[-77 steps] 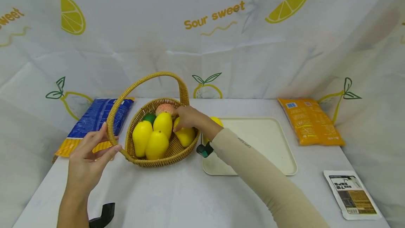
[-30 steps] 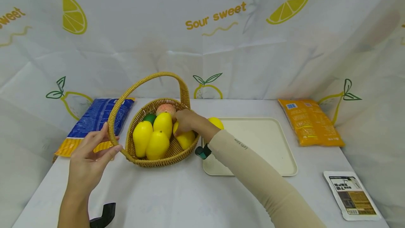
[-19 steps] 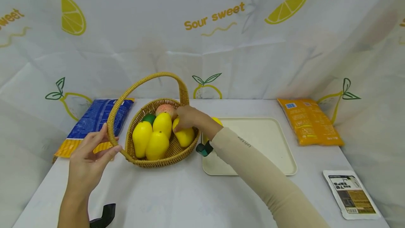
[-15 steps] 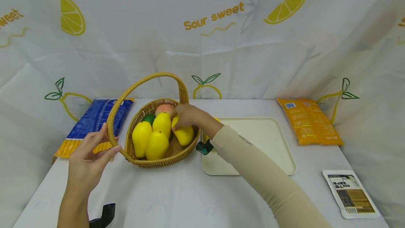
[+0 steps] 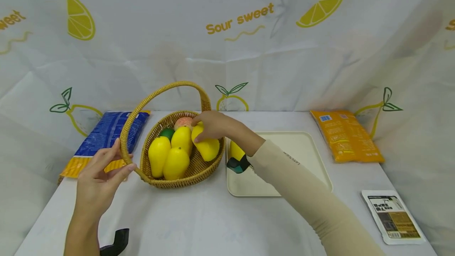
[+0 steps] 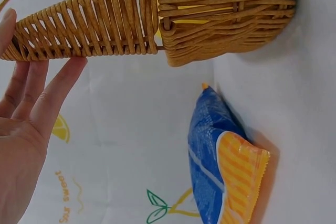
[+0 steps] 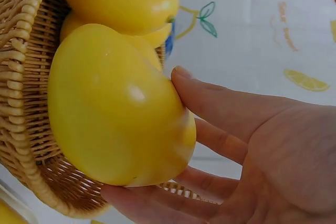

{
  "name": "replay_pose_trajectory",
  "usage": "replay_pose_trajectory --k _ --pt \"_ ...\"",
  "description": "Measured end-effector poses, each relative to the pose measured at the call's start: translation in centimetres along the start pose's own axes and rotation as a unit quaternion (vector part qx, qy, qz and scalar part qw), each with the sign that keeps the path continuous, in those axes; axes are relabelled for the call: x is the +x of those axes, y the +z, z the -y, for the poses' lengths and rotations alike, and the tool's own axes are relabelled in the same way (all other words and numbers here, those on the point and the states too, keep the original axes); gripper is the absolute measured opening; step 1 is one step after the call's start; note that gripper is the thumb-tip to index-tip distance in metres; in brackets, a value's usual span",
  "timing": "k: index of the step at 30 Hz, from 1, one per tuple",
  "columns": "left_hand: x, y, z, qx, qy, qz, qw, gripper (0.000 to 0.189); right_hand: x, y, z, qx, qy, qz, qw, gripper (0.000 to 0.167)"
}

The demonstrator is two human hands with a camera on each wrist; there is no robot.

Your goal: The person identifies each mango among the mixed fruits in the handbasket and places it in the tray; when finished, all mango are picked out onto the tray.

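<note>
A woven wicker basket point(image 5: 202, 176) with a tall handle point(image 5: 156, 94) holds several yellow mangoes point(image 5: 176, 163), a green fruit point(image 5: 167, 133) and a pinkish-orange round fruit point(image 5: 183, 122). My left hand point(image 5: 96, 185) pinches the near left side of the handle between thumb and fingers. At the basket's right side my right hand point(image 5: 217, 125) grips a mango point(image 5: 209, 150) from above. The right wrist view shows this mango point(image 7: 115, 103) between the thumb and the fingers, with other mangoes behind it.
A cream tray point(image 5: 284, 161) lies right of the basket, with a yellow fruit point(image 5: 235, 151) at its left end, partly covered by the right wrist. A blue-and-yellow bag point(image 5: 110, 133) is left, an orange bag point(image 5: 348, 137) right, and a white packet point(image 5: 393, 218) near right.
My right hand has risen slightly and moved to the right, tilting and lifting the mango a little. More of the yellow fruit on the tray shows. The left hand stays on the handle.
</note>
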State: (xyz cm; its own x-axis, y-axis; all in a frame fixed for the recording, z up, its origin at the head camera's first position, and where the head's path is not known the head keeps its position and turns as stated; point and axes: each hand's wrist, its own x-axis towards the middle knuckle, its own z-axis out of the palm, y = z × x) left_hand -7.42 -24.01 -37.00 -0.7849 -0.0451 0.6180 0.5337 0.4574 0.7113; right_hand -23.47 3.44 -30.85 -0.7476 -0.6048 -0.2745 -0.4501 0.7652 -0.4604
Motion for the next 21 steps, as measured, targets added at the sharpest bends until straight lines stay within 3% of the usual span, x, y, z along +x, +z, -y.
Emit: replay_pose_trajectory --k 9,16,21 --pt "0.1 -0.1 -0.4 0.028 -0.025 0.0 0.9993 0.076 -3.1 -2.6 -1.2 -0.002 -0.015 -0.033 0.9993 0.053" --pt "0.0 -0.1 -0.2 0.005 -0.013 -0.002 0.9999 0.074 -5.3 -4.4 -3.5 0.02 -0.032 -0.084 0.9958 0.054" --pt "0.0 -0.1 -0.2 0.001 -0.019 -0.001 0.9998 0.074 -6.9 -5.0 -5.5 0.048 -0.021 -0.127 0.9906 0.054"
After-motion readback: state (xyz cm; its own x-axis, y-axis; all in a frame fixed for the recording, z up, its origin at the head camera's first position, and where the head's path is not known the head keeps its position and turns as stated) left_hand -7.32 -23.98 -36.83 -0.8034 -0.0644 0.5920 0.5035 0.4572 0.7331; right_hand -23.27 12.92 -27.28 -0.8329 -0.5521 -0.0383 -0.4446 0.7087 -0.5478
